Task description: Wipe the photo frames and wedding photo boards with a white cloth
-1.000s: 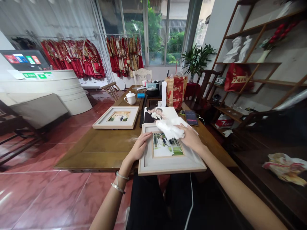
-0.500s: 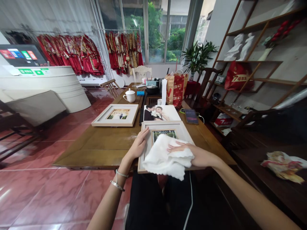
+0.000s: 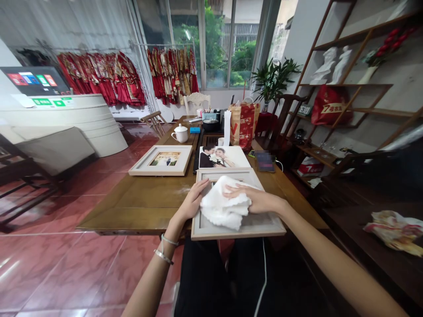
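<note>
A pale framed photo (image 3: 251, 224) lies at the near edge of the wooden table (image 3: 145, 202), partly over my lap. My right hand (image 3: 256, 199) presses a crumpled white cloth (image 3: 224, 204) flat onto the middle of the frame, fingers stretched over it. My left hand (image 3: 193, 201) rests on the frame's left edge with fingers lying flat, steadying it. The photo inside is mostly hidden by the cloth.
A second framed photo (image 3: 161, 160) and an unframed print (image 3: 223, 157) lie further back, with a phone (image 3: 265, 161), a white teapot (image 3: 180, 133) and a red gift bag (image 3: 243, 125). Wooden shelves (image 3: 346, 110) stand right; red garments (image 3: 109, 81) hang behind.
My right hand swept the cloth from the frame's top right down to its near edge, then back up to the middle. The left hand stayed on the frame's left side.
</note>
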`<state>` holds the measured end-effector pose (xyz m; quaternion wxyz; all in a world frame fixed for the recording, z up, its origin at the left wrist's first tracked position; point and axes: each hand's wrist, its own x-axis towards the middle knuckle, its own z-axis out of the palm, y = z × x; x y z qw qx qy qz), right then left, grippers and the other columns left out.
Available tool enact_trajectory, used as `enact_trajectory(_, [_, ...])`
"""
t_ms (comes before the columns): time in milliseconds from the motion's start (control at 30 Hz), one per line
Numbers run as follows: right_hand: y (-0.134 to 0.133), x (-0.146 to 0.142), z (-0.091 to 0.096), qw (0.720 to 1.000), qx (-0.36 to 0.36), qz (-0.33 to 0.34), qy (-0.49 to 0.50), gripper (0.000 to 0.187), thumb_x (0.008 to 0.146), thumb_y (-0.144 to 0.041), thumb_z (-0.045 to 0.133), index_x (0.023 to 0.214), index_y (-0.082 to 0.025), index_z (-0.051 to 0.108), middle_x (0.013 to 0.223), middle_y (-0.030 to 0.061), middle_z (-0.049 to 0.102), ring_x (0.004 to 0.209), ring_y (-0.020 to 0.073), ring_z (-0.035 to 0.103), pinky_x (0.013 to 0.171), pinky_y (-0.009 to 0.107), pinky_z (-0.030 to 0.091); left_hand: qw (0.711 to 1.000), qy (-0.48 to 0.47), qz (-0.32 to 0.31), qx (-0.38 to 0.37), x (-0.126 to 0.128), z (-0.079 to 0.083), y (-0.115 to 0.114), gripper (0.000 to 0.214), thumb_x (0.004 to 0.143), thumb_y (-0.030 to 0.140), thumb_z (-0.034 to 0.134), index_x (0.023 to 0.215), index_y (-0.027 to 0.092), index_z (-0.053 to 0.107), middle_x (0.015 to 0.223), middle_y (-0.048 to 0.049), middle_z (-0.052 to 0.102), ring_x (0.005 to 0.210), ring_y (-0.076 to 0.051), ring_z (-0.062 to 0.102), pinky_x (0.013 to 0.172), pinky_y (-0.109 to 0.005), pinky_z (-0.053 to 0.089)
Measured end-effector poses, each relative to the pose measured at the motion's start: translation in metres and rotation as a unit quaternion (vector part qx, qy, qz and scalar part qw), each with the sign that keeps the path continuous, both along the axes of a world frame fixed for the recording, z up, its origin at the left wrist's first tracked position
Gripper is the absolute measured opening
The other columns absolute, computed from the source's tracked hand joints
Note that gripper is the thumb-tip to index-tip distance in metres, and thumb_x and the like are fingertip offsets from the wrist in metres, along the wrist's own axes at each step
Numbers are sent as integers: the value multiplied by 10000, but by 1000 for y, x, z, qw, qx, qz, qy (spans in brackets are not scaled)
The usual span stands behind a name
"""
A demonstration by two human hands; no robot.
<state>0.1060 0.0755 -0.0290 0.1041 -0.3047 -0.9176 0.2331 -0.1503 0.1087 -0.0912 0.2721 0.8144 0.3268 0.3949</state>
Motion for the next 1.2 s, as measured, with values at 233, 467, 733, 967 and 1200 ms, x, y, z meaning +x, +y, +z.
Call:
enact_trajectory(233, [-12,-2,13,997,-55,54,21,392,821,-237,522,1206,-292,581,1311,-28,544,1283,198,394,1102,362,212,1000,-14,0,9,0,-1,1,449,880,132,364,1296,239,495,1397,-66,448,1308,-201,362,1114,-458,233])
enact_trajectory(467, [5,25,29,930,92,-346,-89,355,718,-181,544,1058,-215,643,993,63,701,898,269,633,747,307,466,1000,4,-19,18,1,5,1,367,870,121,383,1100,212,654,1191,-73,625,1166,-220,502,1042,-471,349])
enact_trajectory(733, [37,-46,13,938,177,-293,-62,529,695,-84,492,1222,-127,500,1242,161,561,1167,278,496,928,345,380,1000,12,-7,13,2,5,0,376,839,106,389,1094,177,656,1179,-92,613,1151,-243,500,1028,-442,361])
enact_trajectory(967, [45,-66,3,972,158,-161,-67,603,720,-22,456,1280,-243,480,1353,73,490,1336,225,297,1050,408,257,1000,20,3,5,3,7,-2,376,807,101,395,1037,179,681,1129,-86,600,1116,-248,512,1017,-410,364])
enact_trajectory(1200, [28,1,5,945,140,-261,-140,642,667,22,457,1246,-245,531,1284,79,556,1336,277,289,1053,458,239,1000,-1,-11,1,2,6,-1,389,856,123,380,1145,196,630,1179,-81,611,1136,-223,497,1033,-433,355])
